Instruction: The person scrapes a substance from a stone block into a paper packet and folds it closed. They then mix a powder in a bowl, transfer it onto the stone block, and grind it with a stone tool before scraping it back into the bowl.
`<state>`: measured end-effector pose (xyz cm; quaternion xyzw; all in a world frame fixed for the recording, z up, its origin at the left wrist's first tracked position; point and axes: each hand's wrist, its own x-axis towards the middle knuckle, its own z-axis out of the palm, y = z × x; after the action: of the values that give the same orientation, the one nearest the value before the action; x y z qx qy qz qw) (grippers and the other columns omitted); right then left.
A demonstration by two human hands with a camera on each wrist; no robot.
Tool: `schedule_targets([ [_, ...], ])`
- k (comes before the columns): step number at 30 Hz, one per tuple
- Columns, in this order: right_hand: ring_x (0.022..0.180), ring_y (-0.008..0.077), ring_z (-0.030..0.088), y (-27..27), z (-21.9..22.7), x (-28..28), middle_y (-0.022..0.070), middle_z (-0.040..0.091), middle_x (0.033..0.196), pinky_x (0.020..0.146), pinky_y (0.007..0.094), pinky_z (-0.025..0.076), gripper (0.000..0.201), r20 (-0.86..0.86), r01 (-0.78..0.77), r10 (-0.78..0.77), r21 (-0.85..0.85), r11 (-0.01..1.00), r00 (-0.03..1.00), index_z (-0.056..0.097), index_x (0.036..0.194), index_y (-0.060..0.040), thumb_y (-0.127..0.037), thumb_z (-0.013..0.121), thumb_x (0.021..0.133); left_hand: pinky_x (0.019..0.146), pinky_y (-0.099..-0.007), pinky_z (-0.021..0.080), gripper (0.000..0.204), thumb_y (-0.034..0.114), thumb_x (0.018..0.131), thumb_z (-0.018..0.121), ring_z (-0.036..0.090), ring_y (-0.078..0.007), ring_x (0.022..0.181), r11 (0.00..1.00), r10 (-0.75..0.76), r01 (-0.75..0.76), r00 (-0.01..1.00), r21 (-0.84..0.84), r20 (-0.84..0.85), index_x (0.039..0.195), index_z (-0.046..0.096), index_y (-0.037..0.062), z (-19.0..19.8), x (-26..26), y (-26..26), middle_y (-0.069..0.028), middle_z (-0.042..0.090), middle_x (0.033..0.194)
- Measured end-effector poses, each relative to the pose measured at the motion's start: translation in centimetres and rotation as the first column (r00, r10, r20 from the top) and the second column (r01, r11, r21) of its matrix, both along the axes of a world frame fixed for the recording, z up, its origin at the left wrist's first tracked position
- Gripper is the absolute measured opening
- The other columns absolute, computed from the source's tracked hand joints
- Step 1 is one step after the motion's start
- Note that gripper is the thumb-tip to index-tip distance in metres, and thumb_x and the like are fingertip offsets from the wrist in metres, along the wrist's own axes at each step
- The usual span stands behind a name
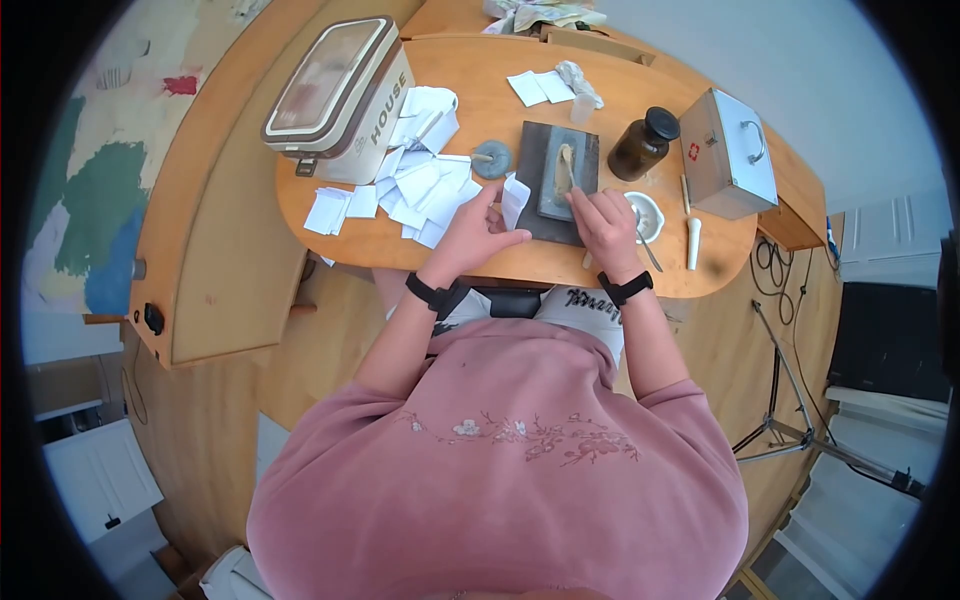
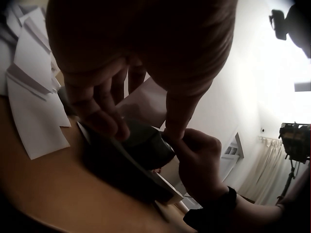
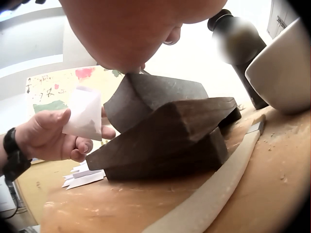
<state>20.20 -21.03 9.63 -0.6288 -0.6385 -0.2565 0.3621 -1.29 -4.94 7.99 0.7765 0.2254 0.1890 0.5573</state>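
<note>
My left hand (image 1: 472, 235) holds a folded white paper packet (image 1: 515, 202) upright at the left edge of a dark board (image 1: 532, 140). In the right wrist view this packet (image 3: 83, 114) stands between thumb and fingers. On the board lies a grey block (image 1: 549, 203) with a hollow of tan powder (image 1: 564, 165). Over the block's near right side, my right hand (image 1: 607, 228) pinches a thin tool (image 1: 571, 180) that reaches into the hollow; its tip is too small to make out. The right wrist view shows the grey block (image 3: 155, 92) on its dark base (image 3: 160, 136), fingertips mostly hidden.
Loose white papers (image 1: 420, 190) lie left, beside a lidded box (image 1: 345, 110) and a round grey disc (image 1: 491, 159). Rightward stand a brown bottle (image 1: 640, 150), a white bowl (image 1: 650, 218), a white pestle (image 1: 693, 243) and a metal case (image 1: 730, 150). A pale-handled brush (image 3: 209, 204) lies near.
</note>
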Motion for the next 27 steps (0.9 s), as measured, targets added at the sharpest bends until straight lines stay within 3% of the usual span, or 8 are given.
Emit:
schedule_targets([
  [3,0.07,0.026,0.057,-0.8,0.6,-0.3,0.0061,0.057,0.078,0.063,0.0419,0.045,0.026,0.012,-0.027,0.026,0.01,1.0,1.0,0.078,0.111,-0.0025,0.0,0.09,0.088,0.078,-0.0326,0.06,0.091,0.019,0.086,0.098,0.074,-0.0165,0.088,0.996,-0.065,0.059,0.994,-0.064,-0.088,0.161,0.05,-0.0015,0.1,1.0,0.7,-0.015,0.075,0.129],
  [13,0.066,0.0225,0.053,-4.8,4.6,-4.1,0.0039,0.05,0.076,0.059,0.0391,0.042,0.029,0.09,-0.144,0.14,0.048,0.988,0.986,0.078,0.113,0.0003,-0.003,0.09,0.088,0.078,-0.0269,0.056,0.082,-0.001,0.086,0.094,0.07,-0.0089,0.093,0.961,-0.124,0.137,0.99,-0.241,0.068,0.158,0.054,0.0058,-0.6,2.9,0.5,-0.0038,0.073,0.128],
  [19,0.066,0.0251,0.056,-4.6,3.8,-6.6,0.0064,0.057,0.076,0.059,0.0387,0.043,0.022,-0.105,-0.195,0.205,0.099,0.976,0.973,0.079,0.106,0.0013,-0.001,0.09,0.087,0.082,-0.0242,0.054,0.08,-0.007,0.086,0.091,0.064,-0.0046,0.096,0.93,-0.155,0.206,0.971,-0.305,0.183,0.156,0.058,0.0114,-0.9,2.4,-0.1,0.0036,0.069,0.127],
  [21,0.064,0.0168,0.054,-4.0,2.2,-7.5,0.0022,0.062,0.074,0.059,0.0329,0.042,0.012,-0.502,-0.062,0.142,0.173,0.983,0.853,0.08,0.099,0.0024,-0.003,0.089,0.094,0.082,-0.0239,0.053,0.079,-0.008,0.085,0.091,0.062,-0.004,0.096,0.932,-0.158,0.212,0.967,-0.294,0.197,0.155,0.06,0.013,-0.7,2.1,-0.4,0.0053,0.068,0.126],
  [22,0.064,0.0168,0.054,-3.6,1.6,-7.8,0.0022,0.062,0.074,0.059,0.0329,0.042,0.012,-0.501,-0.067,0.145,0.17,0.983,0.853,0.08,0.099,0.0024,-0.003,0.089,0.094,0.081,-0.0237,0.052,0.078,-0.007,0.085,0.092,0.06,-0.0038,0.093,0.94,-0.157,0.204,0.97,-0.273,0.185,0.153,0.061,0.0137,-0.7,2.0,-0.5,0.0061,0.068,0.125],
  [23,0.064,0.011,0.052,-3.2,1.3,-8.1,-0.0014,0.062,0.073,0.059,0.0297,0.04,0.011,-0.8,0.003,0.118,0.148,0.989,0.588,0.08,0.098,0.0031,-0.006,0.087,0.098,0.079,-0.0234,0.052,0.076,-0.007,0.084,0.092,0.058,-0.0035,0.09,0.948,-0.156,0.196,0.973,-0.251,0.173,0.152,0.063,0.0144,-0.7,1.8,-0.6,0.0069,0.067,0.124],
  [24,0.065,0.0052,0.05,-2.9,1.1,-8.2,-0.005,0.062,0.073,0.059,0.0265,0.038,0.015,-0.97,0.057,0.083,0.099,0.993,0.229,0.08,0.096,0.0037,-0.008,0.085,0.103,0.079,-0.0234,0.052,0.076,-0.007,0.084,0.092,0.058,-0.0035,0.09,0.949,-0.15,0.191,0.973,-0.251,0.175,0.152,0.063,0.0144,-0.7,1.6,-0.7,0.0069,0.067,0.124],
  [27,0.07,-0.0011,0.045,-2.7,1.5,-7.8,-0.011,0.059,0.075,0.06,0.0232,0.034,0.022,-0.981,0.057,0.065,0.077,0.995,0.185,0.08,0.098,0.0046,-0.015,0.083,0.107,0.077,-0.0231,0.05,0.075,-0.005,0.084,0.093,0.055,-0.0034,0.086,0.966,-0.118,0.146,0.984,-0.215,0.136,0.151,0.064,0.0142,-0.8,1.1,-1.1,0.0065,0.068,0.122],
])
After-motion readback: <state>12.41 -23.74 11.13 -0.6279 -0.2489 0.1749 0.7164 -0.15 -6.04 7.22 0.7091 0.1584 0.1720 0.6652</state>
